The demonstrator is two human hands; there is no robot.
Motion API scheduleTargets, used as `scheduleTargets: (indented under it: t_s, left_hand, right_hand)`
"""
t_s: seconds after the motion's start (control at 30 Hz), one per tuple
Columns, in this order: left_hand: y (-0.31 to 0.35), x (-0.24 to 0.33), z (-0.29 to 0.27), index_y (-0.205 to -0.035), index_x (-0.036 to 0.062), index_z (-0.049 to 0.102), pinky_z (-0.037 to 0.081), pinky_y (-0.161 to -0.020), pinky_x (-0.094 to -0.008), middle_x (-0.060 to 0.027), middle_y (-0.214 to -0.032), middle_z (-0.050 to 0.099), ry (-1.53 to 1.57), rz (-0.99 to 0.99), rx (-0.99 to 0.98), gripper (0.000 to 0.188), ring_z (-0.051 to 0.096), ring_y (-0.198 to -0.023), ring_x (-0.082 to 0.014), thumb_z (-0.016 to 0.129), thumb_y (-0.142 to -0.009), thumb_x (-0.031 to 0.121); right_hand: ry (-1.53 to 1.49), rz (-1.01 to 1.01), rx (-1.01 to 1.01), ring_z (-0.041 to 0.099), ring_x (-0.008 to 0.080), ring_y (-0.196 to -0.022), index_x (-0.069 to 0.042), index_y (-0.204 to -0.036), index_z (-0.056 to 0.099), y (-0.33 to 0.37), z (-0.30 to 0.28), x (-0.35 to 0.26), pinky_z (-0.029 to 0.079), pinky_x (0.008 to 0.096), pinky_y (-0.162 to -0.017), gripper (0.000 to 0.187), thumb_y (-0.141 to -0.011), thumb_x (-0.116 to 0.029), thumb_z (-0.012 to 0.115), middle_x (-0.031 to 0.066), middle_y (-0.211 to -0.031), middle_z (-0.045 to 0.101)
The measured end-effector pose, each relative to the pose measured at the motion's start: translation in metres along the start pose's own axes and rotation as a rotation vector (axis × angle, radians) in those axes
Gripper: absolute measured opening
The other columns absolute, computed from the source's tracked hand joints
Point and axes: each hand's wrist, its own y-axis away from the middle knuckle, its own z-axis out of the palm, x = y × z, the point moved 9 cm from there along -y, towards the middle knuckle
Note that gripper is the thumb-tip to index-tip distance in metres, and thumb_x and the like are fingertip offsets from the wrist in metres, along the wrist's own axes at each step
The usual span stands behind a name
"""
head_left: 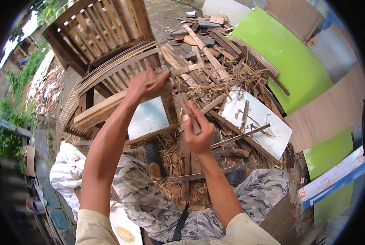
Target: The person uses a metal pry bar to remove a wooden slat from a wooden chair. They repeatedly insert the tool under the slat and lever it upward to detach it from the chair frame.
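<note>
My left hand (146,83) lies on the front corner of a slatted wooden chair (121,67), where a thick front rail (105,109) meets a leg. Its index finger is stretched out and its thumb is apart; the underside of the hand is hidden. Just right of that corner, my right hand (199,132) is closed around a short brown wooden stick (186,107). The stick tilts up and away toward the chair leg, and whether its far end carries anything is unclear. A pale board (148,119) shows beneath the rail.
Scrap wood, stones and straw form a heap (209,45) beyond my right hand. To its right lie a white board (258,126) and green panels (288,61). Loose sticks cross the ground between my dark shoes (153,157). A white sack (66,165) lies at my left.
</note>
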Motion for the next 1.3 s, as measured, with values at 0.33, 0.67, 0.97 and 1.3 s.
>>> scheduleTargets:
  t_s: [0.33, 0.67, 0.97, 1.3]
  left_hand:
    - [0.001, -0.016, 0.004, -0.154, -0.0128, -0.001, 0.045, -0.049, -0.0371, -0.0143, -0.073, 0.067, -0.052, -0.025, -0.018, 0.116, 0.059, -0.06, -0.0233, 0.025, -0.09, 0.08]
    - [-0.006, -0.018, 0.014, -0.154, -0.0127, 0.001, 0.043, -0.049, -0.0377, -0.0191, -0.078, 0.068, -0.064, -0.019, -0.003, 0.115, 0.059, -0.063, -0.0237, 0.027, -0.089, 0.078]
    - [-0.013, -0.015, 0.007, -0.153, -0.0159, 0.004, 0.055, -0.075, -0.0467, -0.0325, -0.091, 0.069, -0.109, 0.047, 0.083, 0.11, 0.068, -0.081, -0.038, 0.031, -0.092, 0.072]
    - [-0.004, -0.013, 0.003, -0.154, -0.0143, 0.003, 0.053, -0.077, -0.047, -0.0346, -0.09, 0.069, -0.073, 0.001, 0.017, 0.107, 0.068, -0.083, -0.0402, 0.033, -0.092, 0.067]
  right_hand:
    - [0.129, -0.172, 0.045, 0.075, 0.0238, -0.092, 0.008, -0.129, 0.063, 0.089, -0.038, -0.022, 0.058, 0.0304, -0.075, 0.041, -0.091, -0.008, 0.064, 0.0247, -0.112, 0.073]
    - [0.124, -0.155, 0.025, 0.075, 0.0171, -0.074, 0.006, -0.131, 0.062, 0.115, -0.049, -0.01, 0.057, 0.0286, -0.064, 0.042, -0.091, -0.006, 0.064, 0.0223, -0.102, 0.075]
    - [-0.049, -0.18, 0.061, 0.071, 0.0156, -0.069, 0.006, -0.129, 0.063, -0.011, 0.003, -0.007, 0.055, 0.0287, -0.064, 0.039, -0.092, -0.008, 0.066, 0.0191, -0.098, 0.076]
    - [0.033, -0.133, 0.039, 0.075, 0.0177, -0.077, 0.008, -0.129, 0.062, 0.041, -0.011, -0.011, 0.057, 0.0292, -0.067, 0.04, -0.092, -0.008, 0.065, 0.0211, -0.101, 0.075]
